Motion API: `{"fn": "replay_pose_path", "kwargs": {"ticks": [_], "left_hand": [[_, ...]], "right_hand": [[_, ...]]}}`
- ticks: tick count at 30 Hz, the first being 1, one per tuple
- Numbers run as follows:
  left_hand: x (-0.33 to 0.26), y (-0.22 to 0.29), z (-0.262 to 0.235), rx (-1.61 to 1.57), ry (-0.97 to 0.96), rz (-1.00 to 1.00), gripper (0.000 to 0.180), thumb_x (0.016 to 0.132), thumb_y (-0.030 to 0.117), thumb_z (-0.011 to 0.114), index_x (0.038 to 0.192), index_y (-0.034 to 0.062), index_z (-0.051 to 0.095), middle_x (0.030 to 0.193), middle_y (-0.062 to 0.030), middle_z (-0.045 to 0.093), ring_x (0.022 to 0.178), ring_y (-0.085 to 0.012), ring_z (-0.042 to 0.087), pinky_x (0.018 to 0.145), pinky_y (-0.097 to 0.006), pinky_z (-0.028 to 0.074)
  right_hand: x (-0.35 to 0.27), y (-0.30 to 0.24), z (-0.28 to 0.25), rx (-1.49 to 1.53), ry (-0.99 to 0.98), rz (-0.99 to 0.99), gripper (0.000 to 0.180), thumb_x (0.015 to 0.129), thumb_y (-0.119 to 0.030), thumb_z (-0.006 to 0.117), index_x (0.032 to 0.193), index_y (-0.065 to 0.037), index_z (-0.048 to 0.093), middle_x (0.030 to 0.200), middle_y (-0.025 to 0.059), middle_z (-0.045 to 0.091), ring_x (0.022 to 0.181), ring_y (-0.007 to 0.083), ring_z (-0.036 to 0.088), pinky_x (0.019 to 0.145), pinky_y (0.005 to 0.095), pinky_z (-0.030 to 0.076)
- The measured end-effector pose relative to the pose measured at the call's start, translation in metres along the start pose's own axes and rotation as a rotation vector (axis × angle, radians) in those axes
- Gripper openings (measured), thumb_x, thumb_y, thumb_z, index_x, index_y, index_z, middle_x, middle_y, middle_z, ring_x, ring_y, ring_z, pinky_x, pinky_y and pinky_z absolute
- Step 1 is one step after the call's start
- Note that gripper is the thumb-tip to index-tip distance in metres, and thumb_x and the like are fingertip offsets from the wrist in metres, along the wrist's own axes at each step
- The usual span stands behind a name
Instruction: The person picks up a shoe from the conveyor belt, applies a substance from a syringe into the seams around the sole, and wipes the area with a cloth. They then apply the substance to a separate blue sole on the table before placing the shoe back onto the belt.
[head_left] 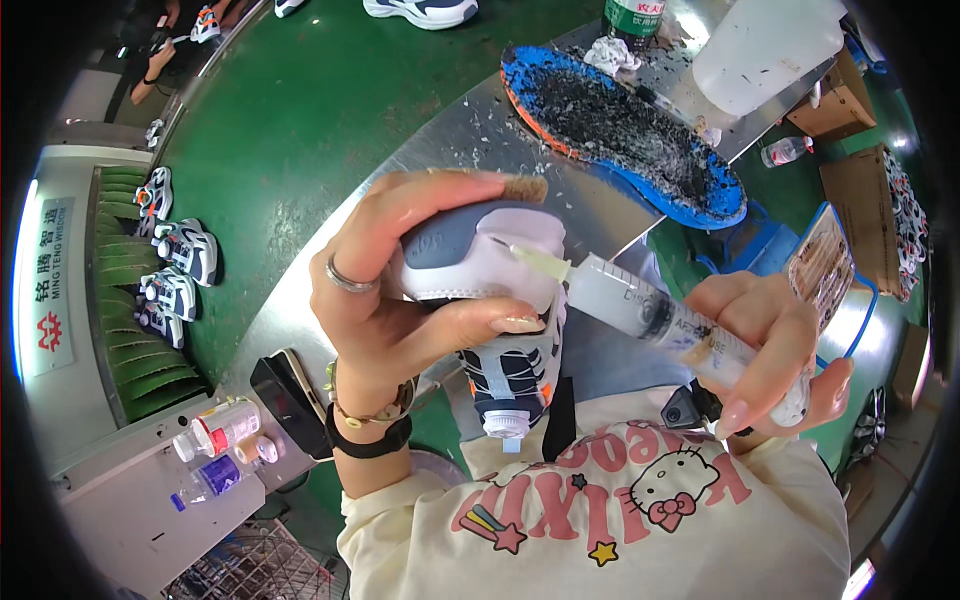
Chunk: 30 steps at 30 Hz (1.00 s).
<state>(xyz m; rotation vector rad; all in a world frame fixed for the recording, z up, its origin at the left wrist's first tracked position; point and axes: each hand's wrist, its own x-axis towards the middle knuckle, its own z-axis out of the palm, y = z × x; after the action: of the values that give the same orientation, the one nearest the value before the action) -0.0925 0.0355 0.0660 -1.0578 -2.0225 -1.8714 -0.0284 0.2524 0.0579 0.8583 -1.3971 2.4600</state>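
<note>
My left hand (400,270) is wrapped round a white, grey and navy sneaker (470,275), tilted so that one end of its sole faces up. A small brown, rough-looking piece (527,188) shows by my left fingertips; whether I hold it or it lies behind the shoe, I cannot tell. In my right hand (765,345) is a clear plastic syringe (620,297), gripped round the barrel's rear. Its pale yellow tip (540,262) reaches the white edge of the sole. The sneaker's laced upper hangs below my left thumb.
Beyond the shoe, a blue insole (715,205) covered in black crumbs lies on the metal table (440,150), near crumpled tissue (612,56) and a white container (765,55). Sneakers (185,250) stand on green slats at left. A phone (290,400) and bottles (215,430) lie nearer.
</note>
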Motion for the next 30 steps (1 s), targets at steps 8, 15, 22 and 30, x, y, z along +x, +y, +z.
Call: {"fn": "replay_pose_path", "kwargs": {"ticks": [8,15,22,30], "left_hand": [[0.006,-0.001,-0.006,0.217,-0.112,0.080,0.072,0.069,0.050,0.068,0.103,-0.0097,0.049,0.093,-0.0206,0.058,0.082,-0.0282,0.061,0.075,-0.036,0.049],[-0.003,-0.028,-0.023,0.448,0.153,-0.074,0.076,0.073,0.061,0.055,0.106,-0.0074,0.048,0.090,-0.0208,0.060,0.084,-0.0294,0.059,0.079,-0.039,0.047],[0.001,-0.049,-0.033,0.380,0.282,-0.145,0.073,0.078,0.056,0.054,0.106,-0.0117,0.049,0.104,-0.0179,0.058,0.090,-0.0200,0.058,0.080,-0.029,0.046],[0.003,-0.063,-0.041,0.684,0.262,-0.329,0.088,0.082,0.068,0.017,0.120,-0.0067,0.043,0.107,-0.0168,0.056,0.097,-0.0205,0.056,0.085,-0.030,0.044]], "right_hand": [[0.006,0.005,-0.012,-0.035,-0.016,0.039,0.069,0.089,-0.053,0.025,0.060,-0.005,0.064,0.040,0.0013,0.037,0.038,0.0160,0.025,0.038,0.0289,0.021],[0.004,0.029,-0.025,-0.094,-0.001,0.119,0.067,0.090,-0.051,0.025,0.058,-0.005,0.063,0.040,0.0020,0.037,0.038,0.0154,0.026,0.038,0.0294,0.022],[-0.007,0.064,-0.032,-0.052,0.050,0.197,0.054,0.088,-0.045,0.028,0.060,-0.015,0.062,0.040,0.0017,0.041,0.037,0.0157,0.026,0.042,0.0297,0.020],[-0.017,0.083,-0.034,-0.014,0.080,0.224,0.056,0.089,-0.045,0.025,0.061,-0.013,0.062,0.040,0.0033,0.040,0.038,0.0168,0.026,0.042,0.0304,0.021]]}}
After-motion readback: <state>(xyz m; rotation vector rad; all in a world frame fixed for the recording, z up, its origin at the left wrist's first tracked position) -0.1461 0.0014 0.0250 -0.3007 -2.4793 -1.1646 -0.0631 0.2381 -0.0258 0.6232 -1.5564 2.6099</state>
